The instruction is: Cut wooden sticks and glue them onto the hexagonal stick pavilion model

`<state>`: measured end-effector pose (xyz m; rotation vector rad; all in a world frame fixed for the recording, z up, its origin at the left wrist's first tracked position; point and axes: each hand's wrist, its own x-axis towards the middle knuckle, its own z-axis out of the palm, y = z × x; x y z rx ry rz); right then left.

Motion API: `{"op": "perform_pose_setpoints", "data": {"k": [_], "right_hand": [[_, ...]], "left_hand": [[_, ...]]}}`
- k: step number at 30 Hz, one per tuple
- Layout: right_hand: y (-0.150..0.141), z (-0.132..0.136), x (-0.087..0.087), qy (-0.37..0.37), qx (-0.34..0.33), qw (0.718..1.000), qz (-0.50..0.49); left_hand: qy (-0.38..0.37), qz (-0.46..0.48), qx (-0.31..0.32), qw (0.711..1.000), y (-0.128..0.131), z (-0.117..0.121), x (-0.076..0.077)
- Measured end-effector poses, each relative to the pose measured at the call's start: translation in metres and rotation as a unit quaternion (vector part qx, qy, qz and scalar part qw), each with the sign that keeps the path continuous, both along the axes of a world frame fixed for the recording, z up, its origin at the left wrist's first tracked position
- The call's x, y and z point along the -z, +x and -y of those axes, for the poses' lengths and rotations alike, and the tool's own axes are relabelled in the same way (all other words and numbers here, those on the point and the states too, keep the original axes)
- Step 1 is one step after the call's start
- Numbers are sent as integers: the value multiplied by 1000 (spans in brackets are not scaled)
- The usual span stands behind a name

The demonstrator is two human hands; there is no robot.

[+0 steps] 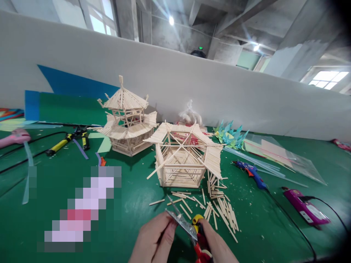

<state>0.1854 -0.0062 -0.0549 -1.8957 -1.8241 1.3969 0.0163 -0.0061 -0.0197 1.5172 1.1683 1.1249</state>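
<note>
My right hand (pixel 215 241) is closed around the red and yellow handles of scissors (pixel 184 223), whose blades point up and left, slightly apart. My left hand (pixel 155 233) pinches thumb against fingers right beside the blades. A short pale tip, like the end of a wooden stick (pixel 179 216), shows between the blades by these fingertips; the rest is hidden. Just beyond stands a hexagonal wooden-stick frame (pixel 181 175) with flared roof panels. Loose cut sticks (pixel 226 213) lie scattered in front of it and to its right.
A two-tier stick pagoda (pixel 127 128) stands back left. Yellow-handled pliers (pixel 61 143) and a pink glue gun (pixel 16 138) lie left. On the right are a blue glue gun (pixel 253 175), its cord, and a purple power box (pixel 305 206). A white partition (pixel 233 95) borders the green table (pixel 131 197).
</note>
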Motion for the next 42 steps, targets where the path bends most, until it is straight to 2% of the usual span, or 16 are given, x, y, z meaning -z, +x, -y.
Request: {"op": "perform_pose_setpoints", "data": {"k": [3, 6, 12, 19, 24, 26, 29, 32, 35, 39, 42], "right_hand": [[5, -1, 1, 13, -41, 999, 0], [8, 0, 8, 13, -64, 998, -18], [7, 1, 16, -5, -63, 997, -37], [4, -2, 22, 0, -56, 993, -100], [8, -2, 23, 3, -32, 999, -37], [7, -4, 18, 9, -26, 1000, 6], [3, -6, 5, 36, -27, 998, 52], [-2, -6, -6, 64, -30, 995, 65], [-3, -5, -8, 45, -41, 996, 59], [-1, -2, 1, 17, -40, 999, 22], [2, 0, 8, 5, -44, 999, 2]], "left_hand": [[-47, 18, 68, 996, -6, -3, -3], [-84, 49, 98, 990, -10, -4, -5], [-124, 85, 80, 985, -8, -5, -3], [-186, 127, 51, 973, -5, -8, 10], [-184, 99, 64, 976, -6, -9, 7], [-135, 37, 68, 988, -6, -9, 5], [17, -128, 38, 991, -5, -9, 9], [198, -285, -34, 937, -4, -10, 19], [324, -326, -94, 883, 0, -13, 25], [369, -325, -144, 859, 2, -15, 21], [362, -336, -140, 858, 1, -14, 19]]}}
